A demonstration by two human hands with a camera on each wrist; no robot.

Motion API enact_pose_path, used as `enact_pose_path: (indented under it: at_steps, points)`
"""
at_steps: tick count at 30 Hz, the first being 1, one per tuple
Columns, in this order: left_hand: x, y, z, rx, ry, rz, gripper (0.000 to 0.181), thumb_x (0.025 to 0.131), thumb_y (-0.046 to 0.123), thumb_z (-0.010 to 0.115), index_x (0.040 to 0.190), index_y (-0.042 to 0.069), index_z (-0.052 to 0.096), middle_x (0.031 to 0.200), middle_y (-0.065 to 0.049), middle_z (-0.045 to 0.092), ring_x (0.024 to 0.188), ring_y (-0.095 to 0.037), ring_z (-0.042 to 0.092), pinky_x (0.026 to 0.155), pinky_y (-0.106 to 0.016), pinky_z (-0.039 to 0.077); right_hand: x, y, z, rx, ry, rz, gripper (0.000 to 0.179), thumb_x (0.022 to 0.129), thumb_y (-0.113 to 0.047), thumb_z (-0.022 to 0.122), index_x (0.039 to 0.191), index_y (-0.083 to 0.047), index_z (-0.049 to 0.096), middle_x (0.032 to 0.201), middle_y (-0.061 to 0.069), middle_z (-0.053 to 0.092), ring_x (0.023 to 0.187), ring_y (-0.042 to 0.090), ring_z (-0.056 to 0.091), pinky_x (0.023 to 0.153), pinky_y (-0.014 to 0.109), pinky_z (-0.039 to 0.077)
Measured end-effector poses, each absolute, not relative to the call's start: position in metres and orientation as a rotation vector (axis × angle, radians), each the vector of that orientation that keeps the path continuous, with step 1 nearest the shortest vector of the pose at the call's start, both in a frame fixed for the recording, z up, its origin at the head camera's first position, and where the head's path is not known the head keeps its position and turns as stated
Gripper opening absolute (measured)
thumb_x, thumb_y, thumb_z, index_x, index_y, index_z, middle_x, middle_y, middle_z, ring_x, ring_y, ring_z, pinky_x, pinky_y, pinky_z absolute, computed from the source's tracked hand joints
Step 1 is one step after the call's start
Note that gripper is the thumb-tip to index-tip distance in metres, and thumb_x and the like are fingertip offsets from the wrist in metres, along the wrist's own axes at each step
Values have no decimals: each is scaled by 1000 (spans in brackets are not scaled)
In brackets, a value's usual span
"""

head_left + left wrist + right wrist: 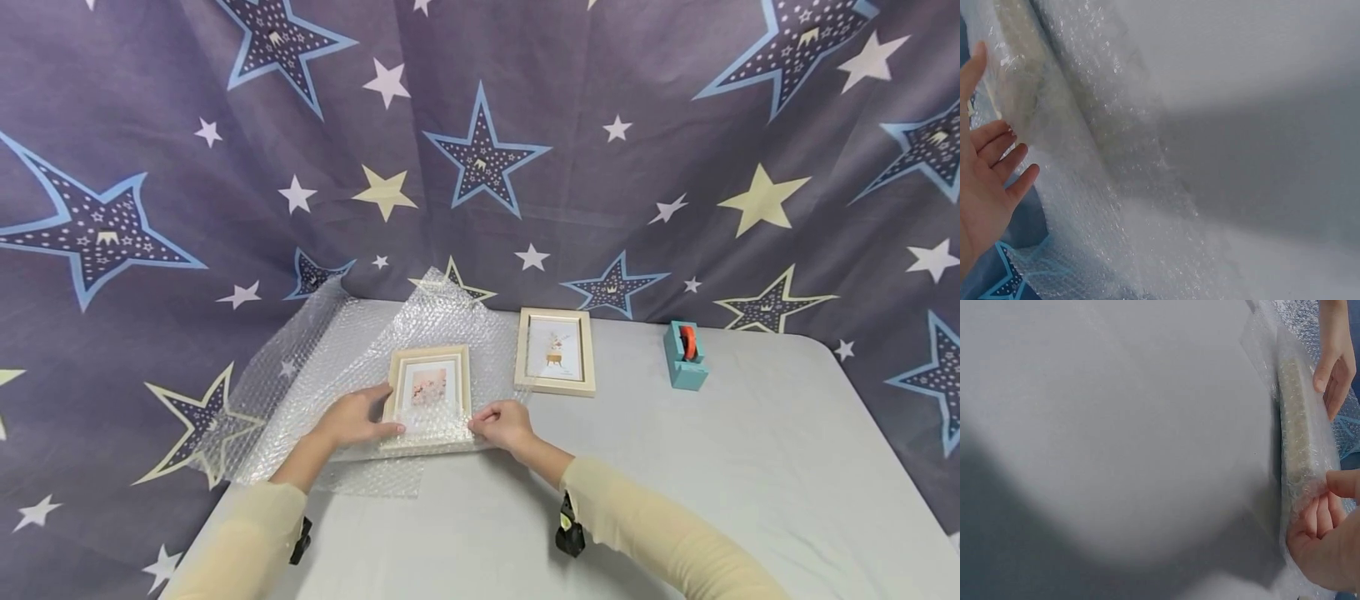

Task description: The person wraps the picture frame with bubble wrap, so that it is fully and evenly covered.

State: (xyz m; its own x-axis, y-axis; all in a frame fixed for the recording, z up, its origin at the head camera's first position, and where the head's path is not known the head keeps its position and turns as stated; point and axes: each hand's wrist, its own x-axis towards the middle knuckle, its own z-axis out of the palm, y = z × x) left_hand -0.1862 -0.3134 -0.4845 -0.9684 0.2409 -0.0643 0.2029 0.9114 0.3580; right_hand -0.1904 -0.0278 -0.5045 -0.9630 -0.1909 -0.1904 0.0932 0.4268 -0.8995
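A light wooden picture frame [463,375] with a pink flower print lies face up on a large sheet of bubble wrap [450,312]. The near edge of the wrap is folded over the frame's lower part. My left hand [356,419] rests at the frame's left side, thumb over the folded wrap; in the left wrist view its fingers are spread and relaxed. At the frame's lower right corner my right hand [507,427] pinches the folded bubble wrap [1300,431] between thumb and curled fingers, as the right wrist view shows.
A second wooden picture frame [587,350] with a small cartoon print lies to the right, its left edge under the wrap. Farther right stands a teal tape dispenser [688,377] with an orange roll. The wrap hangs past the left edge of the white table [675,467]; a starry curtain [570,225] hangs behind.
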Motion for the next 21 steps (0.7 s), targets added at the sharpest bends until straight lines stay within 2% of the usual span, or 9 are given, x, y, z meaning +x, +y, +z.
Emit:
enact_pose_path:
  at_steps: [7,14,16,18,21]
  points:
    - [-183,-310,-485,302,2983,580,89,77,49,75,142,-2,42,146,-22,45,131,-43,48,111,-55,39,-190,-29,-503,-131,2500,-1501,13,79,-15,76,78,-2,73,63,5,69,48,2,51,46,15,44]
    - [-182,-306,-486,333,3011,554,84,79,44,75,140,-5,44,145,-24,45,133,-43,46,113,-54,37,-189,-29,-502,-296,2626,-1485,16,77,-13,78,82,1,71,72,11,71,55,4,53,51,16,46]
    - [-181,-305,-487,338,3015,544,83,80,42,74,140,-5,44,145,-25,44,133,-43,45,113,-54,36,-189,-29,-502,-380,2691,-1439,24,76,-15,80,89,2,70,79,13,71,63,10,59,57,19,50]
    - [-180,-304,-488,342,3022,525,82,80,42,73,139,-6,44,145,-25,45,132,-44,46,112,-54,37,-188,-30,-503,-474,2761,-1375,35,75,-18,82,99,4,68,91,15,71,77,18,64,69,27,56]
    - [-179,-305,-492,335,3033,507,82,80,42,73,139,-6,44,144,-25,45,132,-43,46,112,-54,37,-188,-33,-506,-625,2885,-1237,51,73,-24,83,111,5,65,106,18,68,97,29,64,87,38,56]
